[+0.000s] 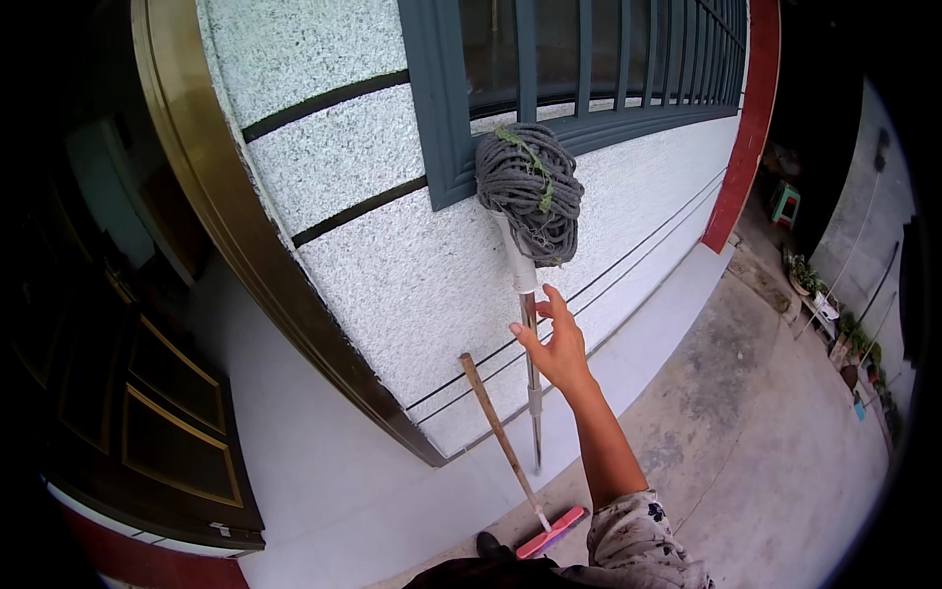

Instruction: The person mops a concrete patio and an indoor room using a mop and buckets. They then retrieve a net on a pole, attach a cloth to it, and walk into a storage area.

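Observation:
An upside-down mop leans against the white wall, its grey string head at the top with bits of green vine caught in it. Below the head are a white collar and a thin metal pole that runs down to the pale ledge. My right hand is at the upper pole, just under the collar, thumb and fingers spread and not closed round it. Whether a fingertip touches the pole I cannot tell. To the left of the pole, a wooden broom handle slants down to a pink broom head. My left hand is out of sight.
A grey-barred window is above the mop. On the left, a dark door stands open beside a brown frame. A concrete yard stretches right, with a green stool and potted plants along its far side.

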Available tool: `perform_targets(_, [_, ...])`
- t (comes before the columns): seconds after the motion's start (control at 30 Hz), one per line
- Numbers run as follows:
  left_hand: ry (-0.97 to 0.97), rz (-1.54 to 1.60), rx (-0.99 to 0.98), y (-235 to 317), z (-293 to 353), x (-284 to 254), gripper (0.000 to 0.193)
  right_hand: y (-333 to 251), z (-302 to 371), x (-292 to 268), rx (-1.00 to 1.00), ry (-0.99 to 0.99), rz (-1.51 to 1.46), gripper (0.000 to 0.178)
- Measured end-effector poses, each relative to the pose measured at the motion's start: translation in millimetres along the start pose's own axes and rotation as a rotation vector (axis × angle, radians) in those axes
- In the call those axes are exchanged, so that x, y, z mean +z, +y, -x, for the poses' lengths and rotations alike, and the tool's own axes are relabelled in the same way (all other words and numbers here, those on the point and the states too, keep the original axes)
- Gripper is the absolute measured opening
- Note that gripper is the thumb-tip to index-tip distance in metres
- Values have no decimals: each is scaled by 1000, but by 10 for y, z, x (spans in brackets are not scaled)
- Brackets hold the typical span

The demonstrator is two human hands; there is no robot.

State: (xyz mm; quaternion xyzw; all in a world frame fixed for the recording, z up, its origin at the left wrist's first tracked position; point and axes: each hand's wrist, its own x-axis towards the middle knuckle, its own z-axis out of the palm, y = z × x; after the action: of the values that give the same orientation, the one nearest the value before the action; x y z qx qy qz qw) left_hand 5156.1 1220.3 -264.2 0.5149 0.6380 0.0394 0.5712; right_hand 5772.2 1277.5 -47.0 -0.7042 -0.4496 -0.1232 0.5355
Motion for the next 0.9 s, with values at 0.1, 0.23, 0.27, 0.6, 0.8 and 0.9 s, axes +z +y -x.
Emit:
perform_targets(0.1, [-7,1,0,-43,-13,-12,30,31,99,-7,-1,22,54,68])
perform_targets(0.23, [-14,-3,3,-47,-31,-24,30,157,177,69,68,-24,-54,44])
perform_targets(0.27, [-19,-3,-1,-50,-32,-27,30,189,190,84,146,-88,-125,37])
perform_targets(0.6, [-18,17,-24,-111,-66,-77,30,152,176,211,131,82,101,18])
perform_targets(0.8, [-27,15,-42,-108,-63,-99,30,296,119,179,149,45,179,20])
perform_targets(0.9, [-36,3,-46,-72,-76,-129,30,298,134,143,140,47,137,20])
